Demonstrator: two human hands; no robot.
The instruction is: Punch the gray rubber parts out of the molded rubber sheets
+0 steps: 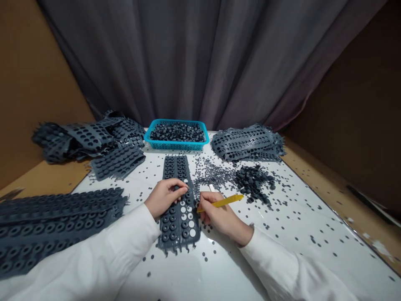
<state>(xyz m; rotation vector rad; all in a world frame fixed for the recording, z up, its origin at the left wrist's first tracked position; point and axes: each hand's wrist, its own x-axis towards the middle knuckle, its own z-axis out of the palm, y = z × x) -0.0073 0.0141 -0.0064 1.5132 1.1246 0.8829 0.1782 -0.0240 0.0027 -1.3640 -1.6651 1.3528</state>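
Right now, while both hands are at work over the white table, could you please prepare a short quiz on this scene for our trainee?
1. Multiple choice: what does the right hand hold? A) a red cloth; B) a slim yellow pen-like tool; C) metal scissors.
2. True or false: the turquoise rectangular open-topped basket contains small dark pieces.
3. Fill the gap, as the camera sees it: the loose heap of small black bits lies to the ____ of the long dark grey strip of ring-shaped studs under the left hand.

Key: 1. B. 2. True. 3. Right.
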